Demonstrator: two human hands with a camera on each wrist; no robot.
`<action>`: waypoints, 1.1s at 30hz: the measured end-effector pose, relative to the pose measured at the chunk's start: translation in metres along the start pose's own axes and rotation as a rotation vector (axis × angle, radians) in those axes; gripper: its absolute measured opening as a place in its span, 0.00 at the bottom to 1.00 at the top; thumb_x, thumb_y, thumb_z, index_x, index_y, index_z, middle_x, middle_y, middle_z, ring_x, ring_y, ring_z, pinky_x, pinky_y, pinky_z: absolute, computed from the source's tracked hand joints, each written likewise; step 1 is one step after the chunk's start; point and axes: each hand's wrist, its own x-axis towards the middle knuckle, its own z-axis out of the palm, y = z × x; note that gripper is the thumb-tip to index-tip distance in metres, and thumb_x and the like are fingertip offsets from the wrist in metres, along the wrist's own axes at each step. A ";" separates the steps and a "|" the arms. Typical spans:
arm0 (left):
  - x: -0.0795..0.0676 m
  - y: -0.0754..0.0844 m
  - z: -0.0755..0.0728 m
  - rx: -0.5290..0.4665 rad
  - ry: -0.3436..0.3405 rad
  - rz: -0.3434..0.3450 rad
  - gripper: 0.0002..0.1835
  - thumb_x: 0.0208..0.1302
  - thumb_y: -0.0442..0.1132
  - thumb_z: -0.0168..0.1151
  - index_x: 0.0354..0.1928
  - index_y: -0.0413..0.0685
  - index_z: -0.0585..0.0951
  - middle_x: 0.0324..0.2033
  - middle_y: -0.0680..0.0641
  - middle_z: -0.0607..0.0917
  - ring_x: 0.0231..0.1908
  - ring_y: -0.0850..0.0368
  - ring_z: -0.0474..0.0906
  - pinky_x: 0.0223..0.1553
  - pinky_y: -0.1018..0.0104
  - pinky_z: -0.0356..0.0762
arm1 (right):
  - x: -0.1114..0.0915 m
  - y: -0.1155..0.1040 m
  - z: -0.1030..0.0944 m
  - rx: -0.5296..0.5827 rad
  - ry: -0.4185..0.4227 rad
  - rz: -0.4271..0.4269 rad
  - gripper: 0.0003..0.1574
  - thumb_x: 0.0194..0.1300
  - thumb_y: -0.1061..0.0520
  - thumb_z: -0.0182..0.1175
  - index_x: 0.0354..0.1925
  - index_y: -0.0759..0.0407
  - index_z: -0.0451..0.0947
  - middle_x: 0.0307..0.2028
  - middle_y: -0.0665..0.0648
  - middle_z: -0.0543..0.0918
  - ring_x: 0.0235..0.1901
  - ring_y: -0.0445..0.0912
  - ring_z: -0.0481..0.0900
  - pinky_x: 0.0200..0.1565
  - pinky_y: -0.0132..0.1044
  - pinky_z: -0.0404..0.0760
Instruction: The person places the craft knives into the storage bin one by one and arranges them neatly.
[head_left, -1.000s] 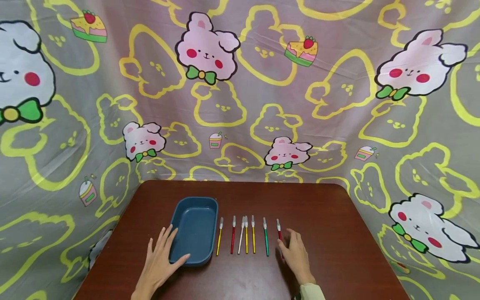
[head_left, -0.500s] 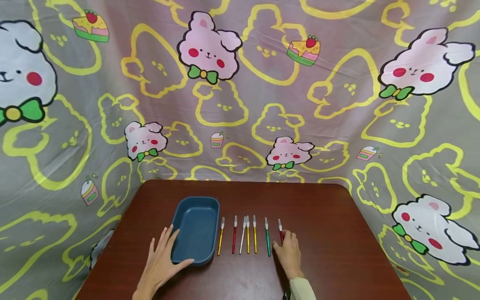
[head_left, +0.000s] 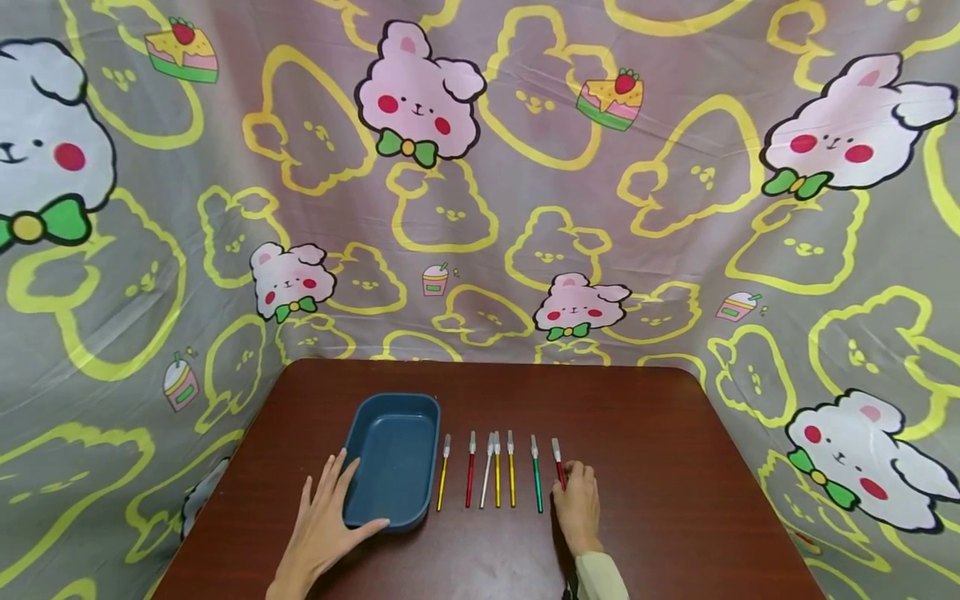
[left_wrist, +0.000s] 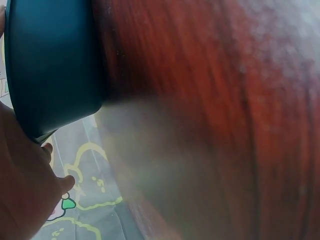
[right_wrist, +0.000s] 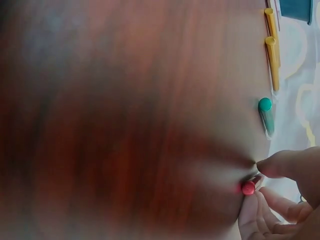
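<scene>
My left hand (head_left: 321,521) lies against the left side of a blue rectangular tray (head_left: 433,467), fingers spread straight over its rim and thumb along its near edge. In the left wrist view the tray's wall (left_wrist: 55,60) rises beside the hand. My right hand (head_left: 578,508) pinches a red craft knife (head_left: 558,473) with a clear cap, its far end pointing away from me. The right wrist view shows the red handle's round end (right_wrist: 248,188) between thumb and fingers. Just left of that hand lies a green craft knife (head_left: 537,483).
Several more capped craft knives lie in a row beside the tray: a yellow one (head_left: 442,479) nearest it, a red one (head_left: 470,475), a silver one (head_left: 486,479), and yellow ones further right. A brown wooden table (head_left: 637,417) carries everything, with patterned cloth (head_left: 480,208) around it.
My right hand has moved slightly left and its fingers have closed on the rightmost red knife, whose tip has swung a little left. The left hand keeps its place on the tray.
</scene>
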 end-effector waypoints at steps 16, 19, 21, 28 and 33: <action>0.000 0.001 0.001 -0.007 -0.009 -0.017 0.60 0.52 0.77 0.72 0.77 0.45 0.69 0.80 0.34 0.58 0.78 0.27 0.52 0.70 0.18 0.43 | 0.002 -0.002 0.001 -0.008 0.143 -0.036 0.10 0.48 0.74 0.72 0.32 0.71 0.83 0.26 0.61 0.83 0.27 0.64 0.84 0.32 0.61 0.83; -0.001 0.001 0.001 -0.017 -0.005 -0.015 0.59 0.52 0.76 0.72 0.77 0.46 0.70 0.80 0.34 0.57 0.78 0.27 0.52 0.70 0.18 0.43 | 0.005 -0.004 0.000 -0.022 0.132 -0.017 0.08 0.45 0.72 0.73 0.28 0.70 0.84 0.23 0.62 0.85 0.25 0.66 0.84 0.31 0.61 0.84; 0.000 0.000 0.001 -0.023 -0.001 -0.013 0.58 0.52 0.76 0.73 0.77 0.46 0.71 0.80 0.34 0.57 0.78 0.26 0.52 0.70 0.18 0.43 | 0.007 -0.005 -0.002 -0.020 0.109 0.008 0.07 0.44 0.71 0.73 0.26 0.69 0.85 0.22 0.63 0.86 0.25 0.67 0.85 0.31 0.62 0.83; -0.001 -0.001 0.002 -0.036 -0.002 -0.010 0.58 0.52 0.75 0.73 0.77 0.46 0.71 0.80 0.34 0.57 0.78 0.26 0.52 0.70 0.18 0.43 | 0.014 -0.008 -0.007 0.015 0.012 0.105 0.06 0.46 0.67 0.74 0.20 0.65 0.85 0.20 0.61 0.86 0.28 0.68 0.85 0.36 0.63 0.83; -0.001 0.000 0.002 -0.055 0.002 -0.006 0.59 0.52 0.74 0.74 0.78 0.45 0.69 0.80 0.33 0.57 0.78 0.26 0.52 0.70 0.19 0.44 | 0.015 -0.013 -0.011 0.040 -0.060 0.221 0.05 0.49 0.64 0.75 0.23 0.64 0.87 0.24 0.62 0.88 0.33 0.68 0.86 0.43 0.63 0.83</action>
